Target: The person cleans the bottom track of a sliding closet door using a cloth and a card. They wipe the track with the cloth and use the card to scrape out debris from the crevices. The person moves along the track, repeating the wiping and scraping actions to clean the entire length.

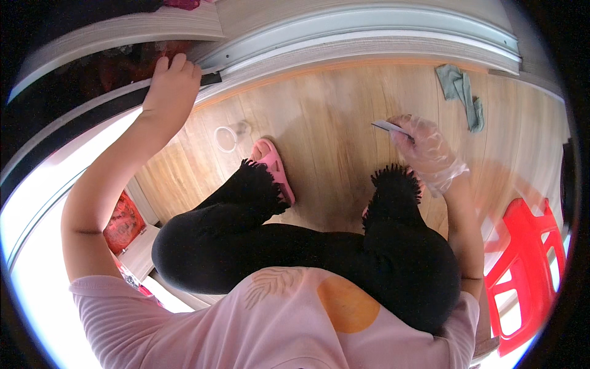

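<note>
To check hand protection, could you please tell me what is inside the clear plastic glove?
The right hand shows through the glove, gripping a thin flat tool; whatever this grip covers cannot be seen.

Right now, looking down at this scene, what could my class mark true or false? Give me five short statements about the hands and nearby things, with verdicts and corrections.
1. The left hand is bare. True.
2. The right hand wears a clear glove. True.
3. The grey-green cloth hangs from the right hand. False: it lies on the wooden floor, apart from both hands.
4. A thin flat object is held in the right hand. True.
5. The red plastic stool stands at the picture's left. False: it is at the right.
</note>
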`<control>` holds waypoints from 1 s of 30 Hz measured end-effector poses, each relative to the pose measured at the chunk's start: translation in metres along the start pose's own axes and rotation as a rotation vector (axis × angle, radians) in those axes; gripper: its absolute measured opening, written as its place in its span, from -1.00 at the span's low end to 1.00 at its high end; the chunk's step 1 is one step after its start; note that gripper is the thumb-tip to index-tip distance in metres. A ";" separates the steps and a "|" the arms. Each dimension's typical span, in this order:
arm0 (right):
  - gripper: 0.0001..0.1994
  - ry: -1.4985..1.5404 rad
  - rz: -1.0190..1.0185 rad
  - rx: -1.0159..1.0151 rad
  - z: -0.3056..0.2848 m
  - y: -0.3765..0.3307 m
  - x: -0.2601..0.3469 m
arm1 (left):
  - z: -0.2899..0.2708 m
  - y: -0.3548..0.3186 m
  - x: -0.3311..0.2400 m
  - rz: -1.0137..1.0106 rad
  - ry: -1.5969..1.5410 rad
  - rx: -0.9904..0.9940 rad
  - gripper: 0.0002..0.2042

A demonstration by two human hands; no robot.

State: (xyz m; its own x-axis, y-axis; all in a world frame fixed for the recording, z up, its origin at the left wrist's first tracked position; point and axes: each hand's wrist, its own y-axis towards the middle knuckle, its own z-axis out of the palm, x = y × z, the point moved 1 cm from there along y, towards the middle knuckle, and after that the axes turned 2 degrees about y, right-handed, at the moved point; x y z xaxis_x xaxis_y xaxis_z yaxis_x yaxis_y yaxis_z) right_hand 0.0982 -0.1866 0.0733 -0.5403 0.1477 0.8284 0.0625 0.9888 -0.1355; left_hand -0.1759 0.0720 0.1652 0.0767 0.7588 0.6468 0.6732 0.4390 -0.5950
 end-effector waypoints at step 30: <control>-0.70 -0.730 0.548 -0.481 -0.030 -0.007 -0.137 | 0.015 0.055 -0.025 -0.013 -0.152 0.266 -0.69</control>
State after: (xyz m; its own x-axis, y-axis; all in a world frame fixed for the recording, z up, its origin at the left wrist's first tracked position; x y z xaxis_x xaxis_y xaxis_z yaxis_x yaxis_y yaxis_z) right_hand 0.1968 -0.2135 -0.0232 -0.7042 0.6906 0.1649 0.6962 0.7172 -0.0304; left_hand -0.1519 0.0840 0.1090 -0.0553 0.8066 0.5886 0.4554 0.5449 -0.7040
